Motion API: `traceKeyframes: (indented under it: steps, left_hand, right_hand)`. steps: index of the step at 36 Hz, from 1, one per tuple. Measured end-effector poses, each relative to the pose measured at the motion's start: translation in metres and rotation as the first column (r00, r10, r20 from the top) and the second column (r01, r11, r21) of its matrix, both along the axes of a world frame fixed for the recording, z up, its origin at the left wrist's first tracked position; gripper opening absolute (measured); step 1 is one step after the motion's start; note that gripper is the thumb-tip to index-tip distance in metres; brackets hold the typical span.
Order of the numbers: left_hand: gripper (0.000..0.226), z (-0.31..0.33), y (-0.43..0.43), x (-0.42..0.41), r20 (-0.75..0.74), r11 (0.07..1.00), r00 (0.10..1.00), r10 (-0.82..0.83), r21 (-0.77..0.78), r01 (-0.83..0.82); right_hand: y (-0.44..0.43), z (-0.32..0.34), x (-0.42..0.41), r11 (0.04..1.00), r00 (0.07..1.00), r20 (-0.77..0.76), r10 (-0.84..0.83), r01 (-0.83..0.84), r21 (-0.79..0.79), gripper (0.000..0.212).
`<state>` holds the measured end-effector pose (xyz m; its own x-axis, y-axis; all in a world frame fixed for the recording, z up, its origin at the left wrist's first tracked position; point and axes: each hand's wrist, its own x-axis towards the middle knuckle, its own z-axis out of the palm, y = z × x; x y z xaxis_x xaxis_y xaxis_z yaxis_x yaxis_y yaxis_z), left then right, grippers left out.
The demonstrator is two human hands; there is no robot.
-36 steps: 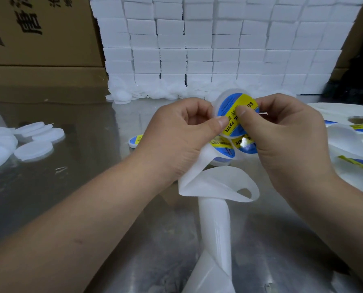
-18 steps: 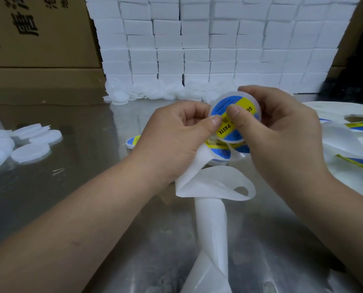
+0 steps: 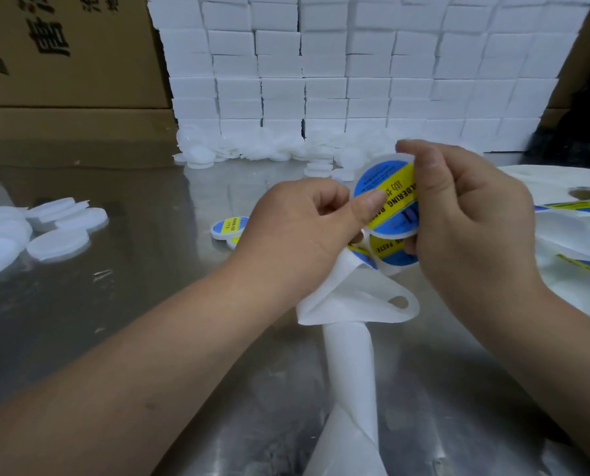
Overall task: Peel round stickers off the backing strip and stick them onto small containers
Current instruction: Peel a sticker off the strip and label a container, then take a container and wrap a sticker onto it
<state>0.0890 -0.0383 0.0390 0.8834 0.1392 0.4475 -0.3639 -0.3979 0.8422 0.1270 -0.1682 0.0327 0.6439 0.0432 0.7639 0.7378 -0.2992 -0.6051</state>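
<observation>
A small round white container (image 3: 386, 197) with a blue and yellow sticker on its face is held up between both hands. My right hand (image 3: 465, 228) grips its rim, fingers curled over the top and right side. The thumb of my left hand (image 3: 307, 228) presses on the sticker's left part, while the other fingers curl around the white backing strip (image 3: 352, 304), which hangs down to the table. Another blue and yellow sticker (image 3: 390, 250) sits on the strip just below the container.
A labelled container (image 3: 228, 227) lies on the metal table (image 3: 132, 304) left of my hands. Plain white lids (image 3: 56, 242) are piled at the left. White boxes (image 3: 355, 73) are stacked at the back, cardboard cartons (image 3: 63, 53) at back left. More strip with stickers (image 3: 582, 214) lies at the right.
The container has turned in my hands, so the yellow band tilts more. My right fingers shifted over its top rim and my left thumb slid across the sticker.
</observation>
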Motion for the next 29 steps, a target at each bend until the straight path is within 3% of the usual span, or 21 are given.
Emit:
traceKeyframes:
  steps: [4,6,10,15,21,24,29]
  left_hand:
    - [0.04,0.002,0.006,0.006,-0.058,0.983,0.992,0.112,-0.14,-0.119]
    - [0.039,0.002,0.009,0.01,-0.123,0.949,0.982,0.145,-0.262,-0.173]
    - [0.041,0.001,0.014,0.015,-0.288,0.868,0.948,0.138,-0.425,-0.256]
    - [0.046,-0.002,0.019,0.021,-0.391,0.833,0.901,0.186,-0.424,-0.355]
    - [0.045,0.0,0.018,0.021,-0.449,0.827,0.884,0.132,-0.442,-0.348]
    - [0.039,0.0,0.018,0.021,-0.435,0.84,0.892,0.119,-0.435,-0.324]
    - [0.024,0.003,0.015,0.02,-0.32,0.839,0.945,0.063,-0.496,-0.223]
  right_hand:
    - [0.001,0.0,-0.001,0.999,0.999,-0.008,0.032,-0.032,0.027,0.059]
    - [0.002,0.001,-0.003,0.999,0.999,-0.006,0.034,-0.034,0.024,0.052]
    - [0.003,-0.001,-0.004,0.998,0.998,-0.031,0.049,-0.051,-0.043,0.016]
    - [0.004,-0.002,-0.006,0.992,0.997,-0.05,0.058,-0.063,-0.108,0.022]
    - [0.005,-0.003,-0.006,0.99,0.994,-0.09,0.058,-0.069,-0.126,0.018]
    - [0.006,-0.001,-0.007,0.989,0.993,-0.104,0.055,-0.069,-0.134,0.012]
    - [0.004,-0.001,-0.009,0.986,0.994,-0.082,0.066,-0.077,-0.147,0.029]
